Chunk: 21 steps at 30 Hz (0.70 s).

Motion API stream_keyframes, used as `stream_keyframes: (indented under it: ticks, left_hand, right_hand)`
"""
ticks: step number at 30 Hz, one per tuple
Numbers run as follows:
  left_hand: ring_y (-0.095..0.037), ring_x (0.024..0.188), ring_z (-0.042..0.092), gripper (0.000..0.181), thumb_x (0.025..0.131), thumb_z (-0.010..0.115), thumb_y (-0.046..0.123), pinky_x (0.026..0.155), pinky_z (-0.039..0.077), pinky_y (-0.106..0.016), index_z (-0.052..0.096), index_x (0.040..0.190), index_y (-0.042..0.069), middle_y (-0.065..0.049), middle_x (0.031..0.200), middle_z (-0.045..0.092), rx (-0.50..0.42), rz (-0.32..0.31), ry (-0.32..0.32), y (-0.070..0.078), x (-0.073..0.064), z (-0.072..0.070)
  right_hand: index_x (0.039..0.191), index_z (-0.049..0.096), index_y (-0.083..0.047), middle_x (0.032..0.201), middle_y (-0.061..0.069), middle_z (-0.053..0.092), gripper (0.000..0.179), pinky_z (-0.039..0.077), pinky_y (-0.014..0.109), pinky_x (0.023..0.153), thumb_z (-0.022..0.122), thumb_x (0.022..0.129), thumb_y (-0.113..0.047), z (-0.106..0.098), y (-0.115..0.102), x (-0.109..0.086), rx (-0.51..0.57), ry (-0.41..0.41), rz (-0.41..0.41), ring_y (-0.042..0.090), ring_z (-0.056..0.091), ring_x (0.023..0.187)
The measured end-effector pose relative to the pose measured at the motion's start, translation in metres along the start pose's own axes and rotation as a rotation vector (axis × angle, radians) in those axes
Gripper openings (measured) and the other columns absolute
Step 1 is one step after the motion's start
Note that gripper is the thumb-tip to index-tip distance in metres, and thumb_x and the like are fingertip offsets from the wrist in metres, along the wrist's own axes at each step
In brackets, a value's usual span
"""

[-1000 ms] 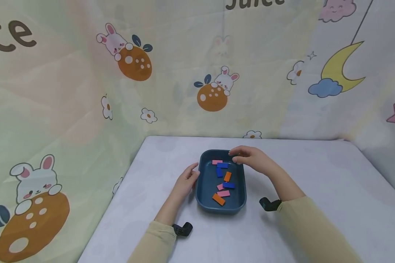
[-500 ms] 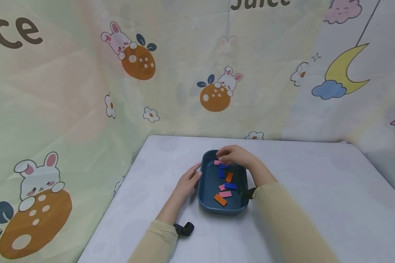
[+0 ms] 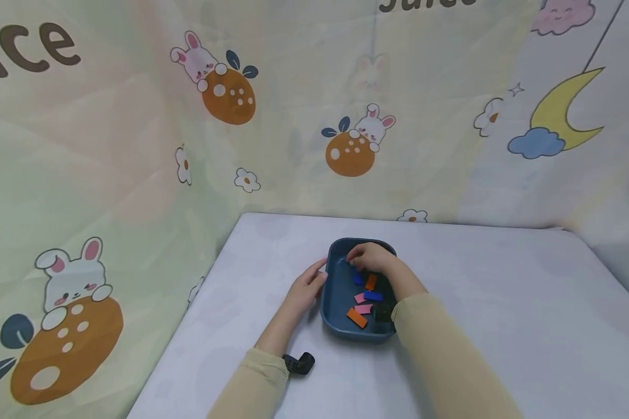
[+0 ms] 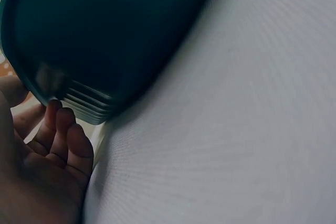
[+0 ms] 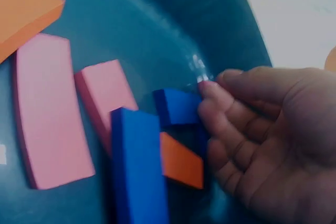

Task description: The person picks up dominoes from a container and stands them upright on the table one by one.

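A dark blue tray (image 3: pixel 338 297) with rounded corners holds several small pink, blue and orange blocks. My left hand (image 3: pixel 305 288) rests its fingertips against the outside of the tray's left wall; the left wrist view shows them at the ribbed side. Inside the far end, my right hand (image 3: pixel 373 259) pinches a pink block (image 5: pixel 207 84) between thumb and fingers, and only a small tip of it shows. Close by those fingers lie a blue block (image 5: pixel 181 106) and an orange block (image 5: pixel 182 161). Nearer me are a long blue block (image 3: pixel 373 295), a pink block (image 3: pixel 363 309) and an orange block (image 3: pixel 356 318).
The tray stands on a table with a white cloth (image 3: pixel 482 326). Printed curtains (image 3: pixel 293 87) hang behind the table and along its left side. A black wrist camera (image 3: pixel 300 364) sits at the left cuff; the right one overlaps the tray.
My right hand has moved from the tray's far right rim leftward and down into its far end, and now pinches the pink block there. The left hand stays at the left wall.
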<state>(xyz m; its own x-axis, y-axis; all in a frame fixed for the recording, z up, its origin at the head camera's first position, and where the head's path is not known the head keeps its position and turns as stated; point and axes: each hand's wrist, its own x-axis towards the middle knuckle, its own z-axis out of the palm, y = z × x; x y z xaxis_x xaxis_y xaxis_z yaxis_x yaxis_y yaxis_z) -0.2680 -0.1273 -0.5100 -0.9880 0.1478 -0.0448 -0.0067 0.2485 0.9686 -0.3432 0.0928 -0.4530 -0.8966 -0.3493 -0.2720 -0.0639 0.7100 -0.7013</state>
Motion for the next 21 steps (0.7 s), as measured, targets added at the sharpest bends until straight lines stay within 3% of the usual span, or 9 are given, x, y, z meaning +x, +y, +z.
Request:
stream_keyframes:
  ticks: [10,21]
  left_hand:
    - [-0.018,0.082,0.058,0.043,0.1,0.053,0.047,0.073,0.049,-0.03,0.05,0.142,0.039,-0.003,0.106,0.063,-0.007,0.014,-0.002,0.001,0.002,0.001]
    - [-0.018,0.084,0.057,0.043,0.1,0.052,0.044,0.074,0.048,-0.029,0.049,0.143,0.039,-0.005,0.108,0.062,0.005,-0.01,0.004,0.001,-0.001,0.001]
  right_hand:
    - [0.119,0.069,-0.009,0.105,0.009,0.069,0.026,0.056,0.036,0.082,0.064,0.095,-0.017,0.007,0.002,0.0,-0.027,0.059,-0.005,0.021,0.063,0.088]
    - [0.114,0.069,-0.007,0.095,0.008,0.067,0.023,0.054,0.032,0.074,0.067,0.094,-0.017,0.015,0.002,0.002,-0.039,0.072,-0.001,0.021,0.06,0.081]
